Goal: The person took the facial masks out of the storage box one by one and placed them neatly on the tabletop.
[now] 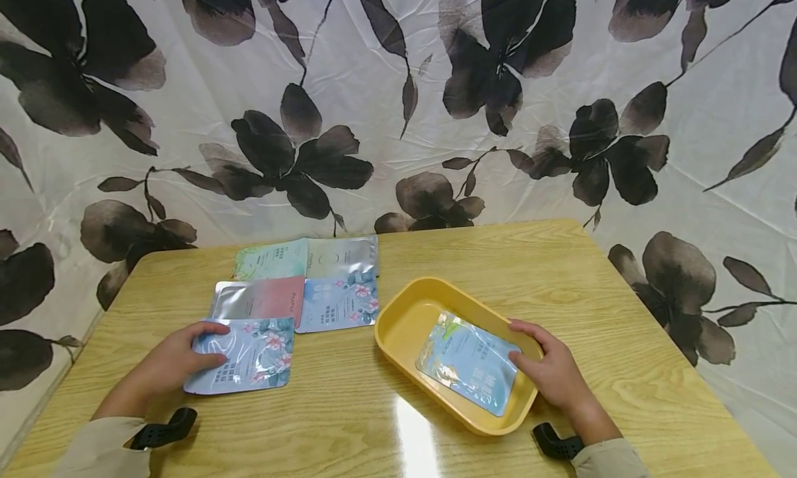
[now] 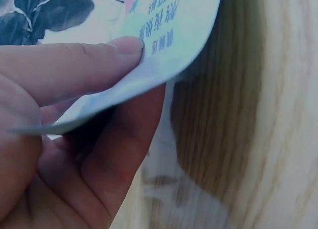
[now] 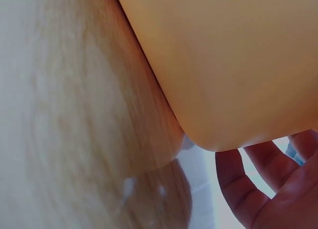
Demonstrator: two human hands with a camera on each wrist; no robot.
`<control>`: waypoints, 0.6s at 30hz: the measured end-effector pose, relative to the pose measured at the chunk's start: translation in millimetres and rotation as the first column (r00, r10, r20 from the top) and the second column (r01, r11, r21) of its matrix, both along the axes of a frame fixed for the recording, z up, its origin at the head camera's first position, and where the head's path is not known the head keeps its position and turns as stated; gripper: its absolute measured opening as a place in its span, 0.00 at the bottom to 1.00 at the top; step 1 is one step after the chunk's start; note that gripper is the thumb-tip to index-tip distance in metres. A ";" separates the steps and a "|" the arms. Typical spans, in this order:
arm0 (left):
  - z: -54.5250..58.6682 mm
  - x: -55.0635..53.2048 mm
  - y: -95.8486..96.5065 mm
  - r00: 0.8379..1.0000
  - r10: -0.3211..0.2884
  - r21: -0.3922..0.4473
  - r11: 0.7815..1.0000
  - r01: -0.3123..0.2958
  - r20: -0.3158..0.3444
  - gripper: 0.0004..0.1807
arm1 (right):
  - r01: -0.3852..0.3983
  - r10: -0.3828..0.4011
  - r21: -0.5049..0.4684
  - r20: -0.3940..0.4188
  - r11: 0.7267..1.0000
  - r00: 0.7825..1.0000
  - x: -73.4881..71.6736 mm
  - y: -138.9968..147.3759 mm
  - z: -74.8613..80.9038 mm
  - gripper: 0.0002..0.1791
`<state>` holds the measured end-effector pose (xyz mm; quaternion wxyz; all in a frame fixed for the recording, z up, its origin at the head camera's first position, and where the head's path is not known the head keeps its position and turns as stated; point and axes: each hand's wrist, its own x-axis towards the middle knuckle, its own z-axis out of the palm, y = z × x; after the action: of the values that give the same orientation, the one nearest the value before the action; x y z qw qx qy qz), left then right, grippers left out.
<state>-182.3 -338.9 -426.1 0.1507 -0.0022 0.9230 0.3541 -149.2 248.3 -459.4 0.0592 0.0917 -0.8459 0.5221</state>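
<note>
My left hand (image 1: 189,357) pinches the left edge of a pale blue sheet mask packet (image 1: 264,357) with pink flowers. In the left wrist view the thumb lies over the packet's printed face and fingers sit beneath it. To the right, a yellow plastic tray (image 1: 398,312) stands at an angle on the table, with my right hand (image 1: 554,364) gripping its right side, thumb over the rim. Inside it lies a light blue packet (image 1: 476,360) with a green patch. From the right wrist view, fingertips (image 3: 228,162) show at the wall of the tray (image 3: 238,65).
Behind the left hand lie a green packet (image 1: 270,260), a silver-beige packet (image 1: 342,255), a pink and silver packet (image 1: 258,298) and another blue flowered packet (image 1: 339,301), edges touching or overlapping. A floral cloth (image 1: 398,104) hangs behind the wooden table (image 1: 336,423).
</note>
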 end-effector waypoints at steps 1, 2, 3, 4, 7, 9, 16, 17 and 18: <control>0.4 0.1 0.4 1.000 -0.003 -0.007 1.000 0.003 -0.004 0.33 | -0.003 0.003 -0.002 -0.002 1.000 1.000 -0.1 0.1 0.0 0.22; 0.7 0.3 1.0 1.000 -0.005 -0.020 1.000 0.004 -0.011 0.33 | -0.004 0.004 -0.001 -0.006 1.000 1.000 -0.1 0.2 -0.2 0.22; 1.1 0.2 1.6 1.000 -0.008 -0.036 0.999 0.007 -0.019 0.33 | -0.005 0.005 -0.002 -0.008 1.000 1.000 -0.4 0.4 -0.4 0.22; 1.6 0.3 2.3 1.000 -0.008 -0.052 0.999 0.007 -0.022 0.33 | -0.007 0.007 -0.004 -0.011 1.000 1.000 -0.6 0.6 -0.7 0.22; 3.9 0.1 5.3 1.000 -0.002 -0.114 0.994 0.000 -0.018 0.34 | -0.013 0.013 -0.006 -0.022 1.000 1.000 -1.0 0.6 -0.4 0.22; 6.2 -0.5 7.8 1.000 0.008 -0.159 0.987 -0.009 -0.006 0.35 | -0.012 0.012 -0.008 -0.023 1.000 1.000 -1.0 0.4 0.6 0.22; 10.8 -1.1 14.2 1.000 0.012 -0.248 0.969 -0.012 0.002 0.37 | -0.011 0.011 -0.018 -0.002 1.000 1.000 0.0 -1.3 4.3 0.22; 10.8 -0.7 14.8 1.000 0.009 -0.257 0.966 -0.010 -0.004 0.37 | -0.009 0.009 -0.017 0.000 1.000 1.000 0.0 -1.2 3.9 0.22; 11.0 -0.4 15.3 1.000 0.007 -0.266 0.964 -0.009 -0.008 0.37 | -0.007 0.007 -0.014 0.001 1.000 1.000 -0.1 -1.1 3.6 0.22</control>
<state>-182.7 -323.6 -415.1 0.1442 -0.0247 0.9626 0.2278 -149.3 247.2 -455.8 0.0576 0.0941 -0.8419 0.5283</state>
